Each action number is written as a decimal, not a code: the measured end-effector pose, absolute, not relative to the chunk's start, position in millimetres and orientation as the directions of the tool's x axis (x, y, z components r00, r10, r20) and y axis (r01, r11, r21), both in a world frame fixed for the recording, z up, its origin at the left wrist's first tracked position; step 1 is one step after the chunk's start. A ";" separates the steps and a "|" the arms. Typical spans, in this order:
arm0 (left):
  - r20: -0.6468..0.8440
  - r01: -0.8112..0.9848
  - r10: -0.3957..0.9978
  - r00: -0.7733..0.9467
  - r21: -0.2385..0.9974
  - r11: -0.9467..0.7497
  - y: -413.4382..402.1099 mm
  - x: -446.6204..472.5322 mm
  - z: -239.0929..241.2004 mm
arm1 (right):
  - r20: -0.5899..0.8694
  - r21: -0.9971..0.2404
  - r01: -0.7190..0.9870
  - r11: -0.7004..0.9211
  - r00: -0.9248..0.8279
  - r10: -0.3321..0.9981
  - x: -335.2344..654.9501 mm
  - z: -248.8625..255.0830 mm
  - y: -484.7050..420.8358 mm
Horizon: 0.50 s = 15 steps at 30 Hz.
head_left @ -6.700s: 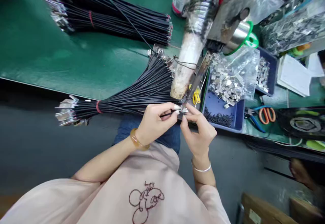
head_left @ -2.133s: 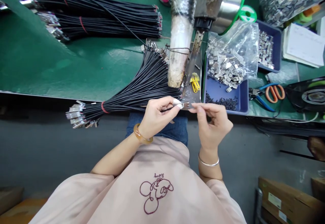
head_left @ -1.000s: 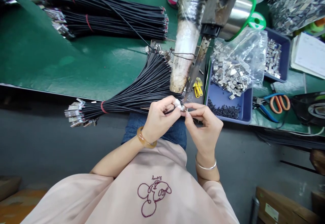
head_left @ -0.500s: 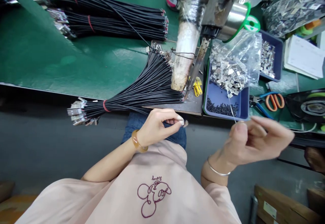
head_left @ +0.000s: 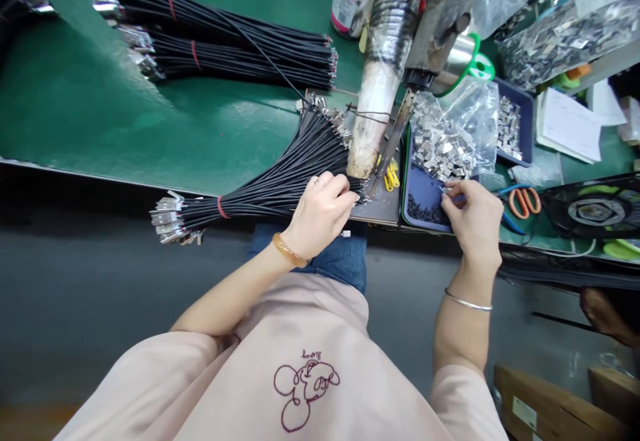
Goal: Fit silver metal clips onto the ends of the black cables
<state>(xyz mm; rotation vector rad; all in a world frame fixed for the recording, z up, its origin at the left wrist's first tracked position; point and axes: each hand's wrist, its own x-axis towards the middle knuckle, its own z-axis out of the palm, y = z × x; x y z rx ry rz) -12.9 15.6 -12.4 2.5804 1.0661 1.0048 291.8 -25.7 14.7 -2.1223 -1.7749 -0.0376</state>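
Right now the fanned bundle of black cables (head_left: 295,161) lies across the middle of the frame, its long axis running from metal ends at centre-left toward bare tips right of centre. Those tips are just beyond the left hand (head_left: 320,214), by far the nearer one; its grip is curled, knuckles up, over the cables, and I cannot tell whether it pinches one. A small metal connector (head_left: 346,233) shows just below it. Right of centre, the right hand (head_left: 473,217) has its grip drawn nearly closed at the blue tray (head_left: 419,179), beside metal shells (head_left: 445,154); whether anything tiny is caught there is unclear. Half a second ago, the right hand was off the worktop (head_left: 210,127) at lower right with a thin strand, and the left hung lower, below the edge, clear of the bundle
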 end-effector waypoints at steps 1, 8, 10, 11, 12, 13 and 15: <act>0.537 0.541 0.673 0.508 0.408 -0.735 13.6 -13.4 -12.1 | 0.253 -0.225 0.963 -0.150 0.207 0.945 291.5 15.1 -25.3; 0.650 0.275 0.677 0.345 0.619 -0.735 -2.3 -19.1 -1.5 | 0.438 -0.402 0.906 -0.133 0.318 0.841 262.2 25.9 -33.5; 0.642 0.247 0.679 0.357 0.636 -0.731 -3.6 -18.9 1.7 | 0.442 -0.647 0.761 -0.049 0.427 0.789 238.5 30.7 -42.0; 0.619 0.240 0.694 0.368 0.658 -0.714 -3.5 -18.5 3.2 | 0.408 -0.746 0.665 0.005 0.451 0.794 224.6 32.5 -47.1; 0.581 0.233 0.722 0.377 0.695 -0.681 -3.0 -18.2 4.6 | 0.394 -0.808 0.587 0.059 0.463 0.794 210.1 33.5 -52.4; 0.528 0.222 0.758 0.382 0.744 -0.630 -2.1 -17.8 6.1 | 0.385 -0.841 0.532 0.103 0.454 0.804 195.9 33.4 -57.3; 0.392 0.178 0.831 0.395 0.854 -0.488 0.7 -17.5 9.1 | 0.369 -0.868 0.474 0.146 0.421 0.829 171.0 29.8 -65.1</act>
